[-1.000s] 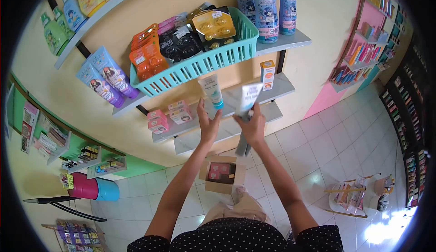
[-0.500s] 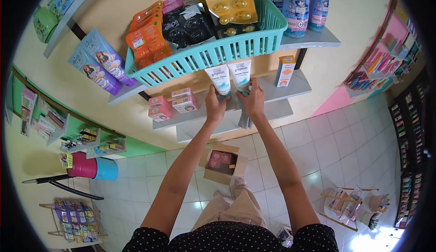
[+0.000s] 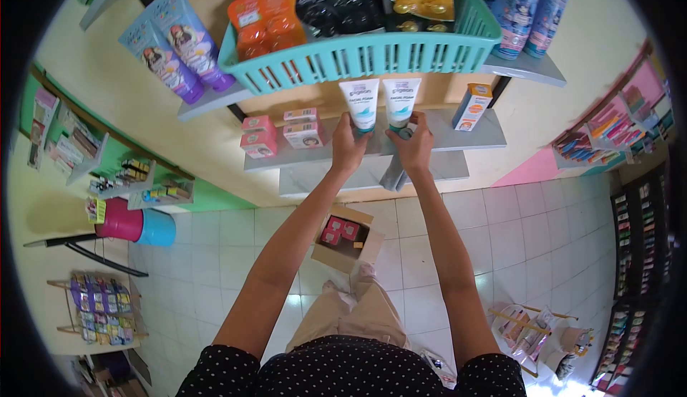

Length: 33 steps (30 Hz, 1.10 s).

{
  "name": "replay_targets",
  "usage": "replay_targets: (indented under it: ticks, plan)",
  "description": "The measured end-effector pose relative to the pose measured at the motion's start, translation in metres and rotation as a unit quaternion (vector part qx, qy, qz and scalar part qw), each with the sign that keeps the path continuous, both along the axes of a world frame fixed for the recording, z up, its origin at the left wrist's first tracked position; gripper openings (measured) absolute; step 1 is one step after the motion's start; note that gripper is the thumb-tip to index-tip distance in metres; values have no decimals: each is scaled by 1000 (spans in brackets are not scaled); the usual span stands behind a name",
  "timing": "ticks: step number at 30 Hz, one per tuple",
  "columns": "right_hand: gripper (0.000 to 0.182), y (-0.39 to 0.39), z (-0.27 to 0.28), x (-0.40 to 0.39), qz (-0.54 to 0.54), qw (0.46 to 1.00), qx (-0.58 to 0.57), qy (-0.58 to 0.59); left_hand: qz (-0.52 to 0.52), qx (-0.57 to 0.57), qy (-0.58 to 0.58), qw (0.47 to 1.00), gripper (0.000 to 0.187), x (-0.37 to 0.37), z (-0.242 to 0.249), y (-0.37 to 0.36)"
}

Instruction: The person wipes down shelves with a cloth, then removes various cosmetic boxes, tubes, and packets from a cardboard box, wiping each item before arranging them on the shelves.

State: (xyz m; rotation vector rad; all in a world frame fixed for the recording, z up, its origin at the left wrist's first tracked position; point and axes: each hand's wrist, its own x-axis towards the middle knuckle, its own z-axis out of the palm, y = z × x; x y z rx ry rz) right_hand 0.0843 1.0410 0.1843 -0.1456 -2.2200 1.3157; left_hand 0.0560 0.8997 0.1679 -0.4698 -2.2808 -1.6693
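Observation:
Two white facial foam tubes with teal caps stand cap-down on a grey shelf (image 3: 458,133). My left hand (image 3: 348,146) grips the base of the left tube (image 3: 360,103). My right hand (image 3: 413,146) holds the base of the right tube (image 3: 401,102) and also pinches a grey cloth (image 3: 396,175) that hangs below the shelf edge. The two tubes stand side by side, almost touching, just under a teal basket (image 3: 358,57).
The teal basket holds orange, black and yellow blister packs. Pink boxes (image 3: 259,139) sit left on the same shelf, an orange-and-white box (image 3: 472,107) right. Purple and blue tubes (image 3: 179,39) and blue bottles (image 3: 529,3) line the upper shelf. An open cardboard box (image 3: 345,238) lies on the tiled floor.
My right hand brought the second tube up beside the first on the shelf. Both hands now steady the tubes at their bases. The view has tilted upward toward the shelf.

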Motion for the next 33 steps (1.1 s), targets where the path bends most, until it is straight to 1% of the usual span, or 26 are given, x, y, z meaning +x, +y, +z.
replay_targets:
  ticks: [1, 3, 5, 6, 7, 8, 9, 10, 11, 12, 13, 14, 15, 16, 17, 18, 20, 21, 23, 24, 26, 27, 28, 30, 32, 33]
  plan:
    - [54, 1, -1, 4, -13, 1000, -12, 24, 10, 4, -7, 1000, 43, 4, -5, 0]
    - [58, 7, 2, 26, -39, 999, -12, 25, 102, -86, 126, 983, 56, 12, -16, -2]
    - [53, 7, 1, 60, -46, 996, 12, 75, 110, -89, 147, 979, 55, 61, -1, -6]
    - [49, 0, 0, 80, -44, 999, 0, 18, 74, -85, 113, 987, 57, 95, 8, -19]
    - [44, -8, -9, 97, 10, 1000, 1, 4, 38, -75, 80, 993, 59, 130, 10, -30]
    - [30, -18, -22, 111, 45, 998, -14, -34, 41, -93, 20, 995, 59, 162, -7, -41]
    - [23, -28, -32, 123, 88, 980, 13, -176, 36, -109, -34, 993, 58, 193, -30, -52]
    - [16, -38, -42, 131, 118, 945, 41, -304, 72, -105, -98, 987, 57, 222, -58, -58]
    - [10, -48, -64, 138, 179, 942, 114, -260, 105, -102, -158, 977, 56, 248, -87, -64]
    - [12, -55, -88, 145, 223, 927, 112, -282, 107, -96, -228, 963, 54, 270, -108, -68]
    - [13, -64, -112, 150, 267, 909, 168, -274, 106, -84, -298, 945, 53, 289, -127, -72]
    - [12, -74, -133, 153, 277, 885, 163, -337, 122, -84, -313, 938, 51, 309, -145, -76]
    - [11, -79, -156, 157, 322, 871, 214, -304, 138, -80, -330, 930, 50, 323, -161, -76]
    - [12, -85, -177, 160, 321, 846, 216, -366, 146, -60, -338, 928, 50, 329, -174, -80]
    - [12, -85, -198, 165, 328, 834, 233, -379, 157, -59, -392, 905, 46, 342, -186, -83]
    - [12, -86, -218, 168, 338, 803, 266, -413, 167, -58, -446, 877, 43, 351, -197, -81]
    - [15, -88, -260, 164, 351, 736, 318, -484, 214, -49, -474, 853, 38, 363, -212, -75]
    - [15, -91, -285, 162, 360, 721, 327, -494, 249, -61, -488, 835, 34, 371, -221, -74]
    - [17, -98, -340, 157, 330, 676, 438, -492, 263, -32, -526, 808, 33, 392, -246, -65]
    - [22, -101, -373, 152, 322, 647, 444, -529, 272, -16, -545, 793, 33, 400, -259, -63]
    - [27, -106, -433, 144, 382, 615, 505, -470, 253, 3, -578, 776, 31, 420, -269, -56]
    - [28, -113, -461, 140, 379, 606, 533, -453, 241, 16, -603, 760, 30, 426, -273, -57]
    - [29, -121, -489, 135, 378, 595, 559, -436, 234, 21, -613, 755, 30, 426, -276, -58]
    - [27, -148, -526, 123, 332, 547, 599, -481, 198, -31, -568, 798, 25, 419, -280, -59]
    - [23, -154, -574, 115, 291, 547, 605, -499, 187, -40, -577, 794, 25, 416, -285, -64]
    - [22, -154, -593, 115, 282, 568, 603, -483, 181, -50, -579, 793, 25, 415, -285, -66]
